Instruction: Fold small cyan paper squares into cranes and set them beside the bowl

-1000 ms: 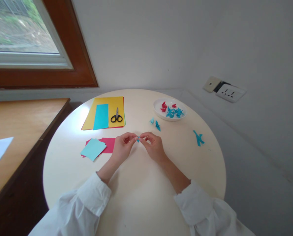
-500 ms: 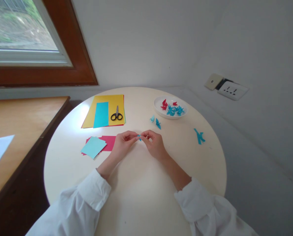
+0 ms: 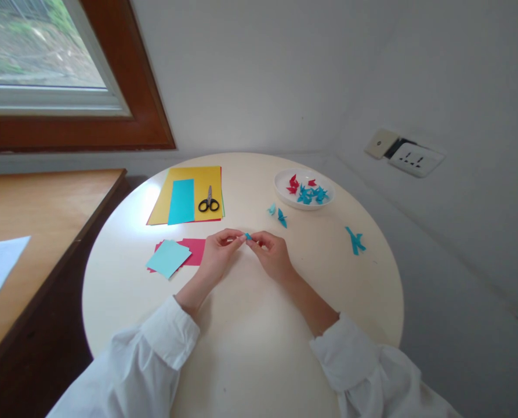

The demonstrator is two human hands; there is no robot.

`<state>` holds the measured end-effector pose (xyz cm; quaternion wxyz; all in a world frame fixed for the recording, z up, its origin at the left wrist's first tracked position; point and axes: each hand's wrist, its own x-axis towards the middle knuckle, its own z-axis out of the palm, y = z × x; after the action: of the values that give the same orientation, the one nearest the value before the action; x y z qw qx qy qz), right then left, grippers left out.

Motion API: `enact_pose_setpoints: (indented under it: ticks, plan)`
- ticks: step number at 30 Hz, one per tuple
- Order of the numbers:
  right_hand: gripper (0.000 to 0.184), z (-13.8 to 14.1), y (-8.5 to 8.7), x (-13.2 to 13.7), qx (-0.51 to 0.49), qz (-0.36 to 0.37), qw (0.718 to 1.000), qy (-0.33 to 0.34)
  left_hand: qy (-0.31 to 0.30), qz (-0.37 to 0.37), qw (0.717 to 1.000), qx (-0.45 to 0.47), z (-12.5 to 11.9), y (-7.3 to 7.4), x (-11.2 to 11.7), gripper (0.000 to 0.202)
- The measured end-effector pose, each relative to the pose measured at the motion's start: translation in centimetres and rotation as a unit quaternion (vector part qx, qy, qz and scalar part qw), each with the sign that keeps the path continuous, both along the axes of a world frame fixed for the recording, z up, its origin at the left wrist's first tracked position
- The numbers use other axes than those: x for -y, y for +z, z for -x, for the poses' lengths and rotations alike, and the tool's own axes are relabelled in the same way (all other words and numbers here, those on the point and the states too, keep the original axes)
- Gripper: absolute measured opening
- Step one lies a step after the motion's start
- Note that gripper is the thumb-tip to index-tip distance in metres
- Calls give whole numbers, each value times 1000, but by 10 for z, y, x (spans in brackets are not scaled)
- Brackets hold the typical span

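Observation:
Between my fingertips, over the middle of the round table, is a small piece of folded blue paper (image 3: 247,236), mostly hidden by the fingers. My left hand (image 3: 219,248) pinches it from the left. From the other side my right hand (image 3: 271,253) grips it between thumb and fingers. Just beyond my right hand lie a blue paper crane (image 3: 282,218) and a smaller pale blue folded piece (image 3: 271,209). Beside my left wrist are a pale blue paper square (image 3: 169,258) and red paper sheets (image 3: 195,251), partly covered by the square and the hand.
On the white round table (image 3: 250,360), scissors (image 3: 209,200) and a blue paper strip (image 3: 181,201) lie on yellow sheets (image 3: 203,174). A white plate (image 3: 280,195) holds several red and blue folded pieces. Blue paper scraps (image 3: 355,241) lie at the right. A wooden desk (image 3: 58,197) stands left.
The whole view has shifted slightly, with things on the table appearing a little further right. Both hands still pinch the blue paper, which now shows at a slightly different angle.

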<state>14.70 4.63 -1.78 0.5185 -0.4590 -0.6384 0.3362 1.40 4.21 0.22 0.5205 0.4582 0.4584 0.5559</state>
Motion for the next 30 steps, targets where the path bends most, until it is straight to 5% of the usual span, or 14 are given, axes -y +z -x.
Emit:
enact_pose_setpoints:
  ticks: [8, 11, 15, 21, 27, 30]
  plan:
    - [10, -3, 2, 2, 87, -52, 995, 5, -18, -11, 998, -58, 3, 2, -2, 19]
    - [6, -1, 0, 2, 73, -49, 996, 3, -6, 11, 1000, -16, 3, 1, -2, 20]
    - [28, 0, -1, 3, 48, -49, 998, 14, -1, 73, 994, 76, 2, -1, -1, 22]
    - [13, 0, -1, 3, 9, -49, 999, -11, -53, 109, 984, 134, 1, -7, -2, 23]
    - [14, -2, 4, -1, -47, 23, 999, -13, -19, 49, 998, 33, 2, -9, -5, 27]
    - [14, -3, 5, -3, -58, 53, 997, -15, -57, 7, 997, -42, 5, -6, -6, 27]
